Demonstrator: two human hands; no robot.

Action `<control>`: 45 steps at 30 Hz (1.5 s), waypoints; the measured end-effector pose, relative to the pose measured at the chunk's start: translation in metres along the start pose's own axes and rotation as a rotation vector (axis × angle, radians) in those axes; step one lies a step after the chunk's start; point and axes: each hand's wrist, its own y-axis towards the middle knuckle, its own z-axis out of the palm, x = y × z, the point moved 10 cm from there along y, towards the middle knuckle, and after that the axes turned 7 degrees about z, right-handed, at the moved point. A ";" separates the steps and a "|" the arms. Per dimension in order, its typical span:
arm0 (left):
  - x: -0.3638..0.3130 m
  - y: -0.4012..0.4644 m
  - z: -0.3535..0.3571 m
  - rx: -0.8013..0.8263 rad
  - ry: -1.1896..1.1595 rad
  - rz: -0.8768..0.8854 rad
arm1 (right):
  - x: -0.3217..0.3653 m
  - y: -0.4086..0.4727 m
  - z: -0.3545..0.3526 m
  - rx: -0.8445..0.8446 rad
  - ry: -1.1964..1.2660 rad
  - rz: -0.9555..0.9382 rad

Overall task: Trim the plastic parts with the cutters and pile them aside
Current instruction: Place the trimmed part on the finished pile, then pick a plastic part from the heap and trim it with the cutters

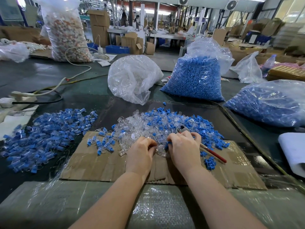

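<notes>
A: Both hands are in the mixed heap. The left hand has its fingers curled on a clear part, mostly hidden.

B: The right hand pinches a blue part, the red-handled cutters tucked under it, jaws half buried. The assembled pile sits well left.

I sit at a dark green counter in a big factory hall. Beyond it, stacked cardboard boxes stand on the grey floor beside blue crates and a long white workbench. Round fans hang high up. Daylight comes through tall windows on my right.
</notes>
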 end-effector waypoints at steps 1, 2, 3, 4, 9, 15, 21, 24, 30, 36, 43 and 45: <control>0.001 0.000 0.000 0.000 -0.005 -0.006 | -0.001 -0.001 -0.002 -0.019 0.023 0.004; 0.001 0.000 0.000 -0.002 -0.014 -0.010 | -0.002 -0.002 -0.006 -0.047 0.058 0.010; 0.002 0.000 0.000 -0.005 -0.023 -0.012 | -0.003 -0.004 -0.010 -0.080 0.100 0.015; 0.002 0.000 -0.001 -0.005 -0.029 -0.011 | -0.004 -0.007 -0.015 -0.117 0.143 0.016; -0.006 -0.001 -0.001 0.007 -0.056 0.032 | -0.011 -0.018 -0.021 -0.200 0.331 0.065; 0.002 -0.004 -0.004 -0.035 -0.116 -0.026 | -0.014 -0.027 -0.010 -0.157 0.498 0.132; 0.005 -0.006 -0.002 -0.045 -0.193 -0.019 | -0.016 -0.032 -0.011 -0.165 0.528 0.148; 0.007 -0.004 0.000 -0.030 -0.172 -0.020 | -0.014 -0.034 -0.013 -0.181 0.553 0.135; 0.015 -0.004 0.006 0.021 -0.279 -0.088 | -0.012 -0.037 -0.015 -0.195 0.551 0.105; 0.015 -0.006 0.005 0.025 -0.361 -0.095 | 0.001 -0.042 -0.024 -0.234 0.492 0.010; 0.009 -0.005 0.007 0.079 -0.330 -0.032 | 0.001 -0.042 -0.020 -0.204 0.436 0.022; 0.008 -0.005 0.008 0.081 -0.325 -0.017 | 0.002 -0.042 -0.020 -0.199 0.433 0.026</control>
